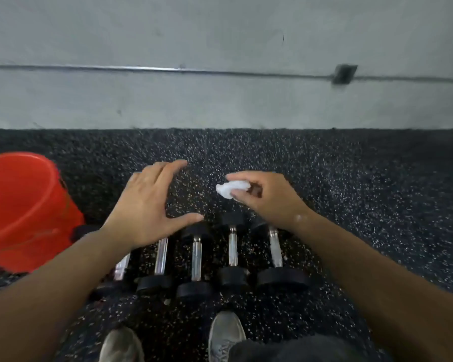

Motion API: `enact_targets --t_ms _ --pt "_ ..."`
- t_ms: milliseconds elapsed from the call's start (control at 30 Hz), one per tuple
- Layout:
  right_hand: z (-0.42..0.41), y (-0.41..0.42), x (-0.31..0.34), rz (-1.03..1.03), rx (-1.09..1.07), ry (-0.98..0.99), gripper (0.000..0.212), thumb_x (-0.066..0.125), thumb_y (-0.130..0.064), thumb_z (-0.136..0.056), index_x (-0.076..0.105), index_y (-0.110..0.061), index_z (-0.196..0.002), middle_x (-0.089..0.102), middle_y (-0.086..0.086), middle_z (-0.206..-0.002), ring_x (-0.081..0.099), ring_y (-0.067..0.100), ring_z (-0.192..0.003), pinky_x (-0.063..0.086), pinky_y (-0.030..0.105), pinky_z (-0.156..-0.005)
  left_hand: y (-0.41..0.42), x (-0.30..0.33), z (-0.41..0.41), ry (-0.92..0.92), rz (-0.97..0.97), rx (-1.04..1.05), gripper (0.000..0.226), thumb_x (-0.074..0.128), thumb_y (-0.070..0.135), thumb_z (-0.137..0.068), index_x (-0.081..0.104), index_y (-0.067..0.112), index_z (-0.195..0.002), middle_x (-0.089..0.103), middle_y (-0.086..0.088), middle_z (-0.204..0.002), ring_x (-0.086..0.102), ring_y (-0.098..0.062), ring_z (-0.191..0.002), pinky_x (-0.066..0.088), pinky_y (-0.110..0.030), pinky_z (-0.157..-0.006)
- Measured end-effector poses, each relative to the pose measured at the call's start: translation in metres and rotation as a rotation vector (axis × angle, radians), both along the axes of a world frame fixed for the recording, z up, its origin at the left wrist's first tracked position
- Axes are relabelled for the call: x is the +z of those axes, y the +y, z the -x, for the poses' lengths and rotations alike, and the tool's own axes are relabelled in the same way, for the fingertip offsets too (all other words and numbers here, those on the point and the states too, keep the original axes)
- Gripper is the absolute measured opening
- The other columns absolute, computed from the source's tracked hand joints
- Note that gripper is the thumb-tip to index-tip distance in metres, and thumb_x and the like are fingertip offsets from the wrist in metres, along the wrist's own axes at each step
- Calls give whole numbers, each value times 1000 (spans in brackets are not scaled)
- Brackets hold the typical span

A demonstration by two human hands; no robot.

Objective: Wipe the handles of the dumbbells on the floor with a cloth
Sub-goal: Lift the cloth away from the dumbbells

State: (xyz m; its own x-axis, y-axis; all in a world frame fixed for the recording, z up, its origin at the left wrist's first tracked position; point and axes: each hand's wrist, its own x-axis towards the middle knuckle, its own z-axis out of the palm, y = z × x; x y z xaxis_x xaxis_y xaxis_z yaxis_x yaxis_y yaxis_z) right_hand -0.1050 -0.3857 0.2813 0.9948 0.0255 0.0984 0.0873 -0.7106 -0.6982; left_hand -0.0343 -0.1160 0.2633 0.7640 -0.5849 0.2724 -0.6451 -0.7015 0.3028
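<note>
— The dumbbells (196, 259)?
— Five in a row at lower centre on the speckled floor (351, 205): chrome handles, black ends.
— Hands?
— Right hand (267, 197) pinches a crumpled white cloth (229, 189); left hand (147, 205) spread wide, empty.

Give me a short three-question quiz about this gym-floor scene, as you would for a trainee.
1. True or false: the left hand holds the cloth.
2. How many dumbbell handles show in the row of dumbbells on the floor?
3. On which side of the dumbbells does the red bucket stand? A) left B) right C) behind, by the wall

Key:
1. False. The right hand pinches the cloth; the left is open and empty.
2. Five.
3. A.
</note>
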Motion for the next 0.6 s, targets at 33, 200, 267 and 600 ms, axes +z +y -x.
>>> enact_targets --t_ms 33,200,267,600 --pt "1 16 16 1 15 -30 31 69 -26 -96 70 -28 -126 59 -33 -58 49 -6 -49 37 9 -52 13 17 5 -30 19 13 105 54 88 -73 34 25 -155 55 -3 -139 53 -28 -131 40 -53 -111" --pt "5 96 70 -2 39 -106 32 68 -32 -95 68 -36 -127 55 -40 -56 49 -5 -46 35 8 -50 87 63 31 -105 128 118 105 57 87 -76 36 22 -155 54 -5 -142 53 -26 -131 41 -53 -108" --pt "6 126 81 -17 41 -132 32 68 -34 -95 69 -37 -127 58 -34 -57 49 -3 -46 37 9 -52 115 67 39 -117 176 182 105 58 86 -75 35 23 -156 55 -4 -142 53 -25 -131 41 -51 -109" --pt "-18 239 74 -139 -42 -120 34 67 -33 -96 68 -38 -130 72 -18 -99 53 -10 -54 39 11 -54 226 67 40 -50 222 442 107 69 83 -70 35 27 -155 52 -8 -145 47 -32 -134 38 -55 -106"
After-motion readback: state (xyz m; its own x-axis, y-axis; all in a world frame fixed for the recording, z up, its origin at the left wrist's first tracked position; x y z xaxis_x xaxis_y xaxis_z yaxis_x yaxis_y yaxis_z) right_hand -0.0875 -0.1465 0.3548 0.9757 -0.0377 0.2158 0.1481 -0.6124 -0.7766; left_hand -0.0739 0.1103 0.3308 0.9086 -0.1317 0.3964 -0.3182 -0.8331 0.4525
